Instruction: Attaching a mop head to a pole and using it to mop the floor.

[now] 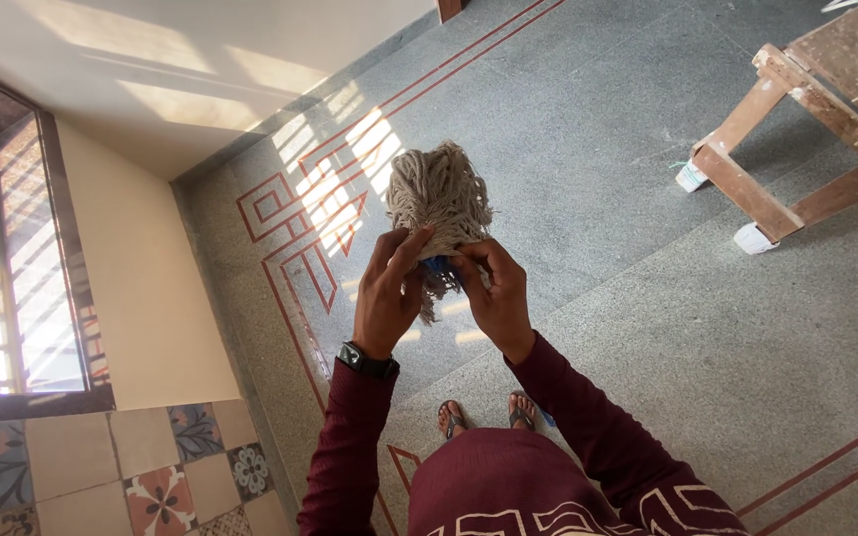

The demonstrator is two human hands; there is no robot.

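Mop head [439, 199] gripped between fingers [404, 256]

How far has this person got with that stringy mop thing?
Done: the mop head is up off the floor. In hand: the left hand and right hand grip its base, around a blue part. Left: no handle shows attached.

I see a mop head [439, 199] of rough, matt cotton cord, a speckled stone floor [647, 298], and a worn, paint-flecked wooden stand [777, 149].
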